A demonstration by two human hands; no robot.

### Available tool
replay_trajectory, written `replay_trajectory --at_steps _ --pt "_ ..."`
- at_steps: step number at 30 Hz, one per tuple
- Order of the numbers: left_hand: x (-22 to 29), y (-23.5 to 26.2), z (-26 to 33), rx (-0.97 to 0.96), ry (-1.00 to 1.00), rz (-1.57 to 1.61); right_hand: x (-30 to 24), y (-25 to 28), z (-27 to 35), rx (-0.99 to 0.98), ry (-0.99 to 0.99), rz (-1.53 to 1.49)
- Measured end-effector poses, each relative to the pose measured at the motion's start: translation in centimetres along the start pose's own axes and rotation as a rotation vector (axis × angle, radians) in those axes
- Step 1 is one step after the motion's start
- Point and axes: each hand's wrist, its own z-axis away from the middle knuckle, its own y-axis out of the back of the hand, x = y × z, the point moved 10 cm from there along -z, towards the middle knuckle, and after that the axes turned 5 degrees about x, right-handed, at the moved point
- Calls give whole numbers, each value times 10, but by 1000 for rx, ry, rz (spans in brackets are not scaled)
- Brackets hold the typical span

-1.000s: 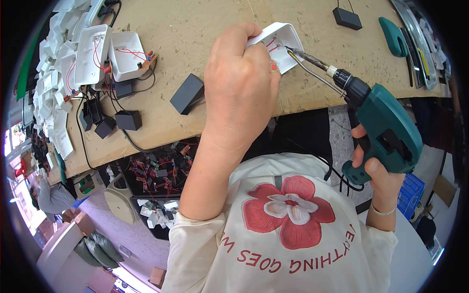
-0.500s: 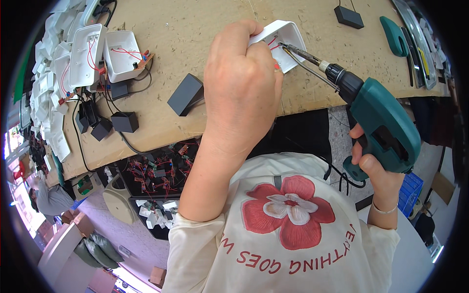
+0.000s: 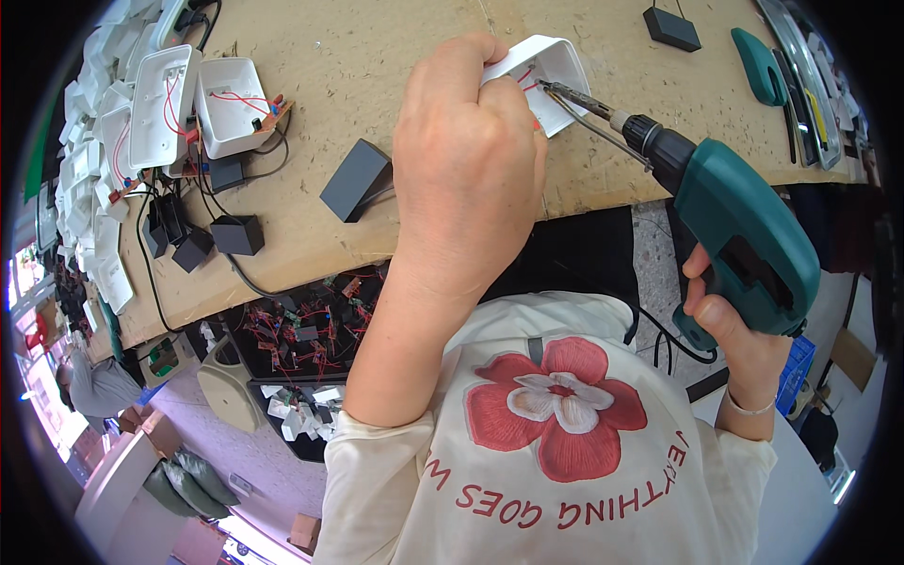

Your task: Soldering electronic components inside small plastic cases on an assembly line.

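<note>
My left hand (image 3: 468,155) is closed around a white plastic casing (image 3: 562,62), tilted with its hollow side towards me. Short red wires show inside it; my fingers hide much of the left side. In my right hand (image 3: 739,330) is a green soldering gun (image 3: 758,221), gripped by its handle. A thin bent metal tube runs beside its barrel, and the dark tip (image 3: 548,87) reaches into the casing near the red wires. Whether the tip touches metal is too small to tell. Left of my left wrist, a black block (image 3: 356,181) lies on the worktable (image 3: 377,66).
White casings (image 3: 231,132) with red wires and small circuit boards lie at the left, by black blocks (image 3: 237,235) with cables and a white heap (image 3: 94,188). Wired boards (image 3: 306,330) fill a tray below the table edge. Another black block (image 3: 671,30) and hand tools (image 3: 800,113) are far right.
My right hand and the soldering gun's body have shifted slightly right, with the tip still inside the casing. My left hand and the casing have barely moved.
</note>
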Motion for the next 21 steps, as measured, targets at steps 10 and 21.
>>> replay_trajectory --at_steps 10,21 --pt "0 3 -1 48 -21 -83 -3 3 3 0 7 -83" --pt "2 2 -1 43 -22 -86 -5 2 1 -7 36 -74"
